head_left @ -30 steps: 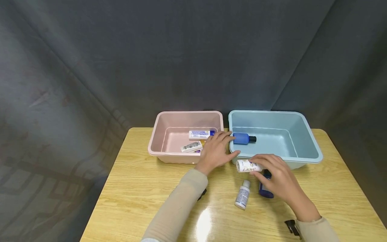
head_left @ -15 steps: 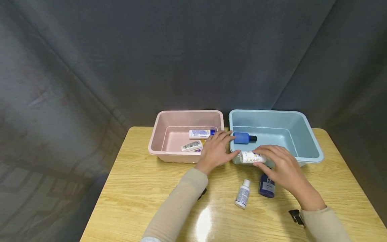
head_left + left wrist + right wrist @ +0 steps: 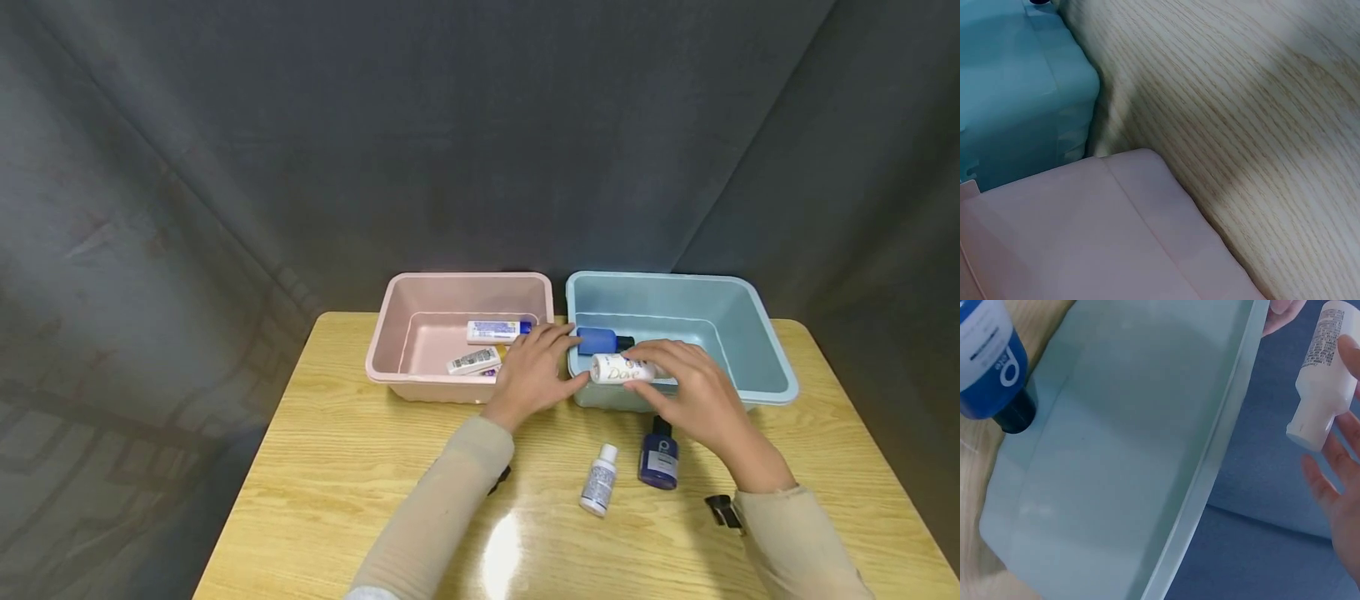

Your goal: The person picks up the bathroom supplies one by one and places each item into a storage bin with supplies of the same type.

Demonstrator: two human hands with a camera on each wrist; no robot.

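Note:
My right hand (image 3: 693, 392) pinches a white Dove bottle (image 3: 611, 368) between thumb and fingers, over the front rim of the blue bin (image 3: 776, 350). In the right wrist view the bottle (image 3: 1329, 369) tilts with its cap end down, outside the grip of the fingers (image 3: 1341, 456). My left hand (image 3: 534, 373) spreads over the neighbouring rims of the pink bin (image 3: 382, 333) and the blue bin, holding nothing. Inside the blue bin at its left lies a blue bottle (image 3: 596, 341) with a black cap, near the left fingertips. The left wrist view shows no hand.
A white bottle (image 3: 598, 482) and a dark blue bottle (image 3: 659, 462) lie on the wooden table (image 3: 337, 500) before the blue bin. The pink bin contains a white tube (image 3: 491, 332) with a blue cap and a white bottle (image 3: 474, 362) with a yellow cap. Dark curtain (image 3: 480, 150) hangs behind.
My right hand has lifted the Dove bottle up and forward, from in front of the blue bin to above its rim. The dark blue bottle is now uncovered. My left hand has stayed put.

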